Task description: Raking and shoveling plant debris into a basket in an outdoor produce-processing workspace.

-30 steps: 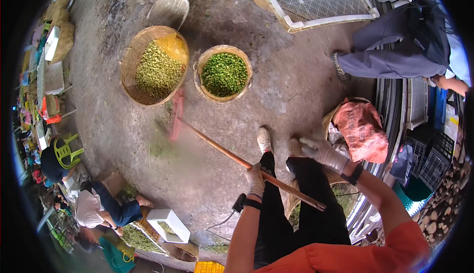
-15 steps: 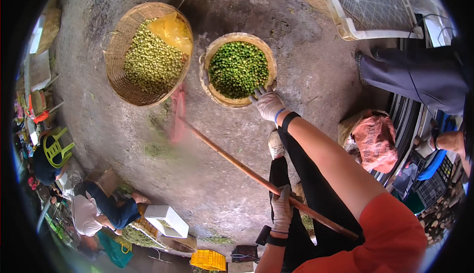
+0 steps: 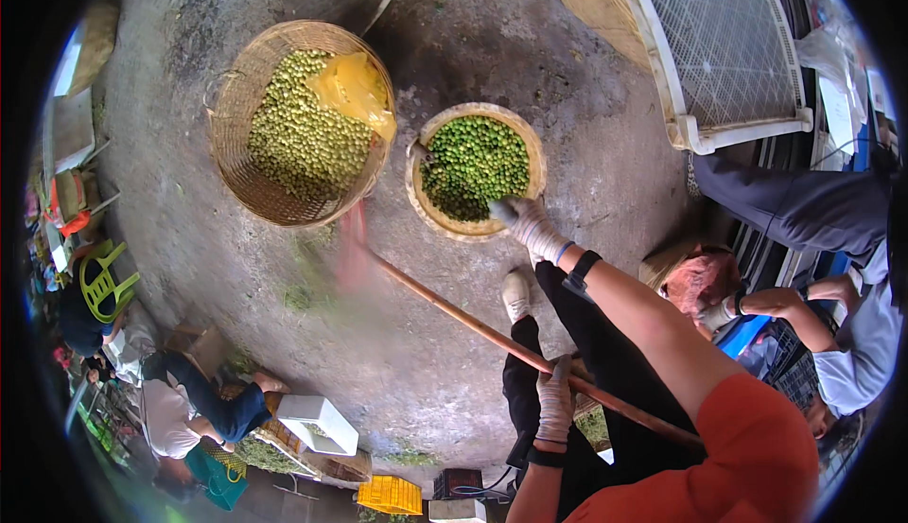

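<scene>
My right hand [image 3: 532, 226], in a pale work glove, grips the near rim of a small round basket [image 3: 535, 159]. Its fingertips lie over the rim beside a heap of small round green fruits [image 3: 475, 165]. Lower down, my gloved left hand [image 3: 555, 400] is closed around the wooden handle of a broom [image 3: 449, 313]. The handle slants from my lap toward the far left, where its reddish head [image 3: 355, 244] is blurred on the floor. Left of the small basket stands a larger woven basket [image 3: 232, 149] with paler yellow-green fruits [image 3: 301, 130] and a yellow plastic bag [image 3: 352, 93].
On the far right, a white-framed mesh rack [image 3: 724, 50] leans over a woven basket [image 3: 601, 8]. Another person [image 3: 856, 334] bends beside a red sack [image 3: 700, 282]. Someone sits at lower left near a white foam box [image 3: 319, 424] and a yellow crate [image 3: 390, 495].
The small basket and my right hand have come slightly nearer me. My left hand stays on the broom handle. The person at right has bent down, a gloved hand near the red sack.
</scene>
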Demonstrator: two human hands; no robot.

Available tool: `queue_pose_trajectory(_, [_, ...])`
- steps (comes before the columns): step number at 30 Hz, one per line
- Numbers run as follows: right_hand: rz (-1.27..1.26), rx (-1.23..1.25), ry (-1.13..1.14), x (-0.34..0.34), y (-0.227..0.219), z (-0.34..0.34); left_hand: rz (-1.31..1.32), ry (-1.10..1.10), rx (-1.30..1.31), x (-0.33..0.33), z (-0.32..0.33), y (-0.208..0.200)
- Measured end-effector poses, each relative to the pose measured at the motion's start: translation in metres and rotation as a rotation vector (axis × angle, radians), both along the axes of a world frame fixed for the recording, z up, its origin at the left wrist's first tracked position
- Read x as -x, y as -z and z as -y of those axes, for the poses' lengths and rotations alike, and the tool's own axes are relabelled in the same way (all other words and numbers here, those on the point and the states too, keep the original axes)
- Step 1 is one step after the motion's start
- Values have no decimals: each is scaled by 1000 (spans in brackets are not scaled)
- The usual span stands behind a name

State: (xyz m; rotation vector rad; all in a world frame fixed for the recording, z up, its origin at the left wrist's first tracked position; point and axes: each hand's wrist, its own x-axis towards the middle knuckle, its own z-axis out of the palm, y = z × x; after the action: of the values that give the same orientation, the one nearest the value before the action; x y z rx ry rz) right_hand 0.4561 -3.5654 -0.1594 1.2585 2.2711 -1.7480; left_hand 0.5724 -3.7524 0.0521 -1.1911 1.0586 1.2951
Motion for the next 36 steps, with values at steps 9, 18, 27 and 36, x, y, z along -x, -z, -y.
queue_pose_trajectory(9, [42, 167, 173, 22, -34, 13, 6, 59, -23, 5, 24, 1])
queue_pose_trajectory(18, [173, -166, 95, 55, -23, 10, 123, 92, -53, 16, 61, -6])
queue_pose_trajectory(27, [98, 348, 475, -28, -45, 33, 270, 98, -123, 10, 97, 13])
queue_pose_trajectory(36, [209, 313, 729, -135, -80, 63, 334, 215, -138, 3, 114, 18])
